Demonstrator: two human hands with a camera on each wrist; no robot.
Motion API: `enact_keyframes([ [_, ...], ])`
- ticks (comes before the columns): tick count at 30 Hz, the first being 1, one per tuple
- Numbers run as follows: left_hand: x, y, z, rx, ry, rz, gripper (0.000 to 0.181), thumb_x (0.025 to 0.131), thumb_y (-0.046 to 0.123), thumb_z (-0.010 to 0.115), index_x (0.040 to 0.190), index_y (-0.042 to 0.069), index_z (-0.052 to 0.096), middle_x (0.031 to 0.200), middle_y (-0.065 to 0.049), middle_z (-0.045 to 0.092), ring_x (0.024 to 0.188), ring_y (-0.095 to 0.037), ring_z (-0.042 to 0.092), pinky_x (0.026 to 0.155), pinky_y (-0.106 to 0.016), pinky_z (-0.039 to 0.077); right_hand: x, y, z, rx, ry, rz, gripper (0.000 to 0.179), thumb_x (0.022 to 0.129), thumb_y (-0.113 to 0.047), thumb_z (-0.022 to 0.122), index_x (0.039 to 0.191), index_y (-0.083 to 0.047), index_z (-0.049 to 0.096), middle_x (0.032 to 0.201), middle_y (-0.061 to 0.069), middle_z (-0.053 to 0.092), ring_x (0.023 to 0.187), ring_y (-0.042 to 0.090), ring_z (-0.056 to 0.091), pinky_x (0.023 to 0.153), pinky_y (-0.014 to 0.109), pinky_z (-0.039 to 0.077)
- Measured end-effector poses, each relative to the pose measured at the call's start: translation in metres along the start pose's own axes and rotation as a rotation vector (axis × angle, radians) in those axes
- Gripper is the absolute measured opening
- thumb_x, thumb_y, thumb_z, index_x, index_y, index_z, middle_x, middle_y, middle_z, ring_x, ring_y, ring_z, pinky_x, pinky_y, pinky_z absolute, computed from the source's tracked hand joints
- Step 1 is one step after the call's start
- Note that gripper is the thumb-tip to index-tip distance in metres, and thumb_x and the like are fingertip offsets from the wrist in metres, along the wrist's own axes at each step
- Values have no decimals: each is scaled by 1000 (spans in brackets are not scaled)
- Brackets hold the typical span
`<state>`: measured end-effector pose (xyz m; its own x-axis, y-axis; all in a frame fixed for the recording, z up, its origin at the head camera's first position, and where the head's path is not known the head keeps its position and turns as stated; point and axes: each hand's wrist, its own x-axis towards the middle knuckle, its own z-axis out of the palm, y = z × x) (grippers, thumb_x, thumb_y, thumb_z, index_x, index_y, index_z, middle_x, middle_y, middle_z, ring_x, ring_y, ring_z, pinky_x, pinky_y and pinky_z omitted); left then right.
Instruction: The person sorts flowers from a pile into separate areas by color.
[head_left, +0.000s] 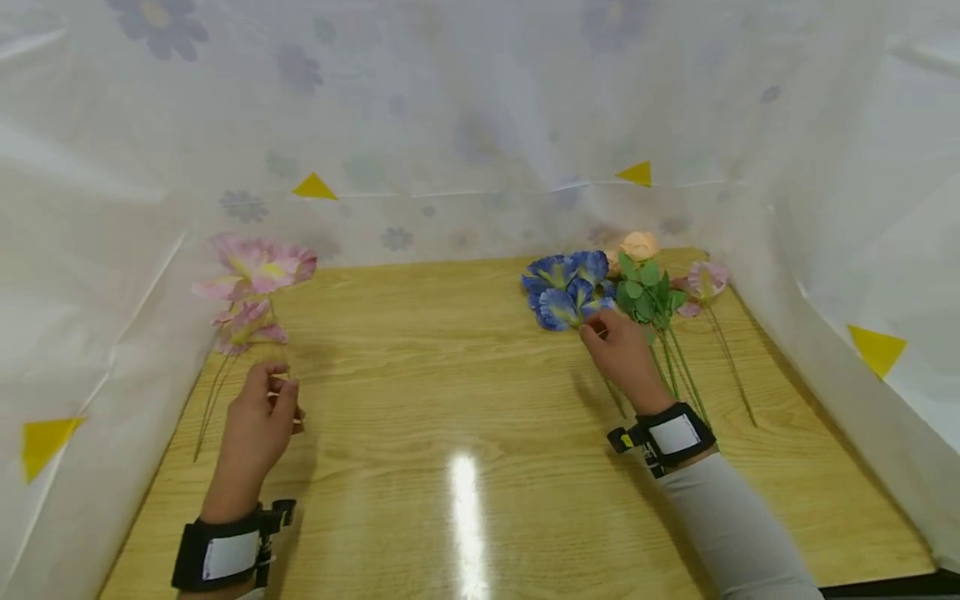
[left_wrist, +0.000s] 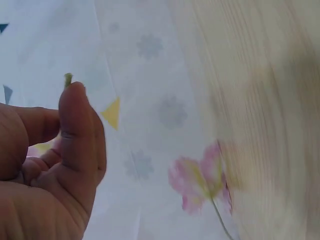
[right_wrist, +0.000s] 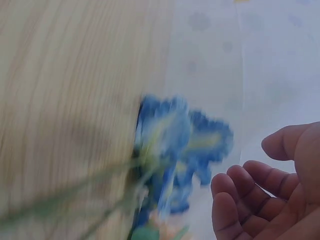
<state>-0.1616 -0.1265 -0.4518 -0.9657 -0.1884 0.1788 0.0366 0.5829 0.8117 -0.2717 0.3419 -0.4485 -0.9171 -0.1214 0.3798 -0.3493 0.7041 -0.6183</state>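
My left hand [head_left: 258, 417] pinches the thin stem of a pink artificial flower [head_left: 262, 265] at the table's left side. The green stem end [left_wrist: 68, 79] pokes out past the thumb in the left wrist view; the fingers hide most of the stem. Another pink flower [head_left: 246, 327] lies just below that bloom. On the right, my right hand [head_left: 626, 354] hovers by the blue flowers [head_left: 558, 304], its fingertips overlapping their lower petals in the head view. In the right wrist view its thumb and loosely bent fingers stand apart with nothing between them.
Beside the blue blooms lie peach roses [head_left: 639, 245] with green leaves [head_left: 647, 292], then a pink flower [head_left: 707, 281] with a long stem. White patterned sheeting [head_left: 465, 125] walls the wooden table [head_left: 420, 375] at the back and sides, marked with yellow triangles [head_left: 314, 187].
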Motion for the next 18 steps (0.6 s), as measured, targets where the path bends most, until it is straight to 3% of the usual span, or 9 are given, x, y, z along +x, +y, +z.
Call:
enact_keyframes([
  [4,-3,15,31,-66,-27,85,27,107,17,45,127,-1,46,100,-19,57,69,-17,62,57,-24,55,0,-29,26,85,-53,-31,21,101,-22,58,112,-6,68,94,6,68,71,19,61,63,40,48],
  [10,-9,38,77,-209,-101,151,16,105,10,49,118,1,50,96,-17,56,68,-19,61,56,-26,55,-9,-72,63,247,-153,-86,23,102,-25,57,116,-10,66,95,0,67,82,14,62,72,38,52],
  [18,-24,63,126,-353,-189,218,10,104,11,53,110,3,53,87,-13,57,66,-18,60,55,-28,55,-19,-114,73,435,-241,-89,27,102,-28,58,124,-13,62,99,-2,64,85,14,61,69,37,52],
])
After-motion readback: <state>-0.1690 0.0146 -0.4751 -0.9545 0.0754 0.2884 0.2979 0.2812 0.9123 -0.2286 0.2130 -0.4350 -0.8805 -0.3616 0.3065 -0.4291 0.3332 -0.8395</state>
